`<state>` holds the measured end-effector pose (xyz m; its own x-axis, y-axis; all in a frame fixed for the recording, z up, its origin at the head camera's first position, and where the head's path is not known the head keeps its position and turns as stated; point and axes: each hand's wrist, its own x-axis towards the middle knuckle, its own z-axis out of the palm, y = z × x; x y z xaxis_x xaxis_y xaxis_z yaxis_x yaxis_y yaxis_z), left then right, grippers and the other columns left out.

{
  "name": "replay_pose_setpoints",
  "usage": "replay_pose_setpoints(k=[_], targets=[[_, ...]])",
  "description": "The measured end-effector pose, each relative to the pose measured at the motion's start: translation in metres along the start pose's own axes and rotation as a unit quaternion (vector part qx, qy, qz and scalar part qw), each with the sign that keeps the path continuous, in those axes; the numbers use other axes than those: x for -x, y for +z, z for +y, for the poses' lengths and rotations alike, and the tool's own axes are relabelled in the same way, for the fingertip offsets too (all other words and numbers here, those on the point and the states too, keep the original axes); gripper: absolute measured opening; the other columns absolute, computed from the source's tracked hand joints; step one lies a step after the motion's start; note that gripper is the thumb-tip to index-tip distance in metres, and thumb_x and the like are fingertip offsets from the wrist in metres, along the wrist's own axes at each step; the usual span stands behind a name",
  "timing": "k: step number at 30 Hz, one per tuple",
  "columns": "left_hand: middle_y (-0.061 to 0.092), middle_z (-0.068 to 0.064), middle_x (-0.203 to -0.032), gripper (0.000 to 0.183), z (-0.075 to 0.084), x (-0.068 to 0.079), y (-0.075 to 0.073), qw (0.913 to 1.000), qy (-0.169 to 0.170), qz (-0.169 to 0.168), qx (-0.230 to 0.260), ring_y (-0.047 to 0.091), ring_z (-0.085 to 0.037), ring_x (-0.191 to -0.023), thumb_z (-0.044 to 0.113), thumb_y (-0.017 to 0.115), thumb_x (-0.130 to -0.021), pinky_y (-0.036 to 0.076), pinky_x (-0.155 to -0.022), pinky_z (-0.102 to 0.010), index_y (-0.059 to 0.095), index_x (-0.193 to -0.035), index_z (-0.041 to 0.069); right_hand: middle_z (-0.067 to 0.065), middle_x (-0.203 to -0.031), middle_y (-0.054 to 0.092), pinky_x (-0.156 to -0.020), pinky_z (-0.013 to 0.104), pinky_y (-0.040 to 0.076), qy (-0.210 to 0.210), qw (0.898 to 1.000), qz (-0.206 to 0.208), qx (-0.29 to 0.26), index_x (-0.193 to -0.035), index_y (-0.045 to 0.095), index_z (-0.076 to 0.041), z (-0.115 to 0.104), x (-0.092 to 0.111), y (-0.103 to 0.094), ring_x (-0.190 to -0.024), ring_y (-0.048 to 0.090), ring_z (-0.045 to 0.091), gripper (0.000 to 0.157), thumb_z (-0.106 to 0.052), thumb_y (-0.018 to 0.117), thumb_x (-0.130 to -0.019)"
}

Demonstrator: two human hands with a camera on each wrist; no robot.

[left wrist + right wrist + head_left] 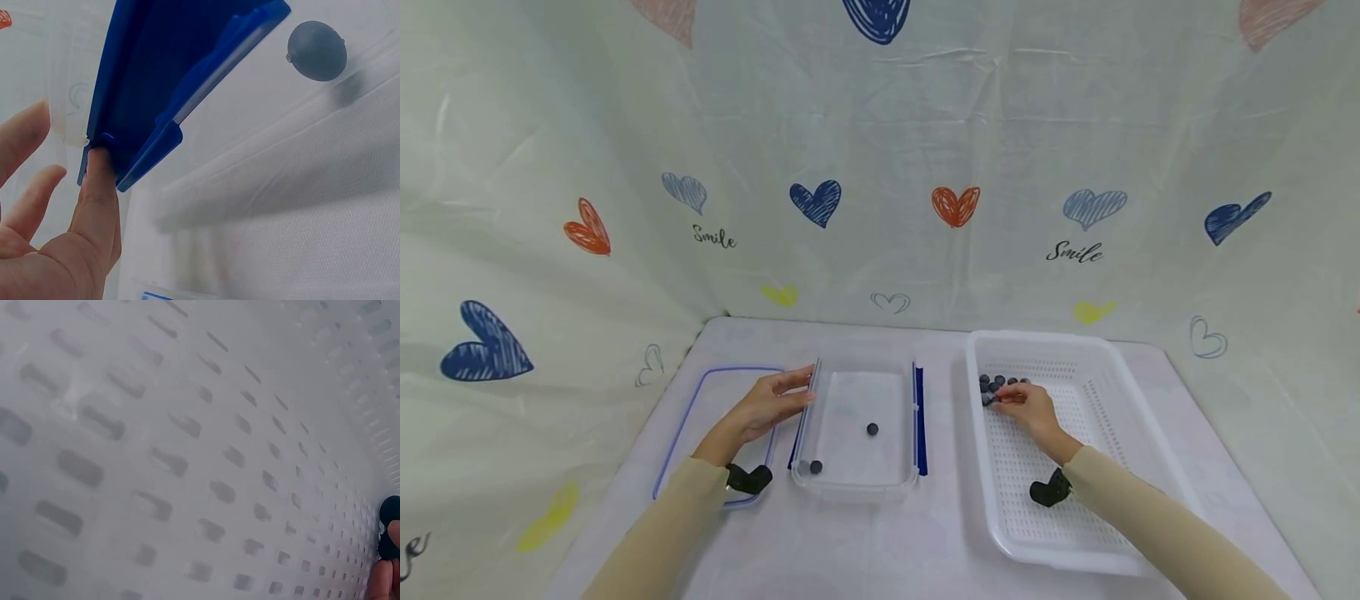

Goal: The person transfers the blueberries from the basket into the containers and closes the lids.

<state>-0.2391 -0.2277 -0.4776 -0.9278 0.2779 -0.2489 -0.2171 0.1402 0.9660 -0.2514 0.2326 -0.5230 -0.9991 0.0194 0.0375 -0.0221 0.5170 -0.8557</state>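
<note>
Right hand (1028, 411): thumb and fingertips drawn nearly together, apparently pinching one dark ball (987, 400) at the far left corner of the white basket (1018, 467). The right wrist view catches only the fingertips and dark round shapes at its edge, so how firm the pinch is cannot be told.

Left hand (767, 406): fingers extended and spread, holding nothing; one fingertip touches the blue flap (150, 75) on the near-hand side of the clear box (850, 408).

Handling, judged by eye: the ball looks light and smooth, likely to roll if nudged. Whether it is firm or soft is not shown; a light pinch across its widest part, thumb opposite fingertips, seems safest. The box looks light and fairly stiff, perhaps slippery; best steadied by its side wall, since the flap probably swings on its hinge.

Further out: other dark balls (997, 386) cluster beside the pinched one, inside the basket. Two loose balls (872, 429) lie well apart in the box. A clear lid (718, 396) with a blue rim lies left of the box, partly behind the left forearm. All rest on a pale table (880, 550); a heart-printed curtain (880, 125) hangs behind.
</note>
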Motion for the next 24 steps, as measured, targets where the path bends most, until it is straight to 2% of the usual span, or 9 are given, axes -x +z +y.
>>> replay_pose_setpoints(k=[8,16,21,24], targets=[[0.034,-0.022,-0.155,0.069,0.001,0.002,0.0,1.0,-0.003,0.003,-0.003,0.052,-0.027,-0.127,0.014,0.072,-0.093,0.045,-0.105,-0.038,0.039,-0.154,0.008,0.022,-0.106,0.068,-0.069,0.015,0.053,0.01,1.0,0.0,-0.008,-0.105,0.071,0.01,-0.001,-0.001,-0.002,-0.091,0.068,0.027,0.026,-0.002,0.079,-0.084],[0.033,-0.022,-0.156,0.066,0.0,0.002,-0.001,0.9999,-0.004,0.006,-0.007,0.051,-0.028,-0.128,0.011,0.07,-0.095,0.045,-0.105,-0.038,0.039,-0.154,0.008,0.027,-0.117,0.065,-0.072,0.016,0.053,0.027,0.999,-0.001,-0.046,-0.112,0.069,0.012,-0.011,-0.001,-0.009,-0.09,0.069,0.019,0.031,-0.006,0.076,-0.088],[0.034,-0.021,-0.155,0.067,0.0,0.0,-0.001,1.0,-0.006,0.007,-0.002,0.053,-0.026,-0.126,0.012,0.071,-0.094,0.045,-0.105,-0.038,0.04,-0.153,0.009,0.024,-0.116,0.066,-0.076,0.015,0.05,0.02,0.999,-0.003,-0.048,-0.115,0.068,0.011,-0.019,-0.002,-0.015,-0.1,0.061,0.02,0.033,-0.01,0.074,-0.091],[0.034,-0.022,-0.155,0.069,0.0,0.0,-0.001,1.0,-0.004,0.005,-0.004,0.054,-0.024,-0.124,0.014,0.072,-0.093,0.046,-0.104,-0.037,0.039,-0.153,0.008,0.023,-0.117,0.066,-0.082,0.022,0.052,0.018,0.998,-0.004,-0.056,-0.117,0.068,0.011,-0.024,-0.002,-0.019,-0.104,0.057,0.021,0.034,-0.011,0.073,-0.092]])
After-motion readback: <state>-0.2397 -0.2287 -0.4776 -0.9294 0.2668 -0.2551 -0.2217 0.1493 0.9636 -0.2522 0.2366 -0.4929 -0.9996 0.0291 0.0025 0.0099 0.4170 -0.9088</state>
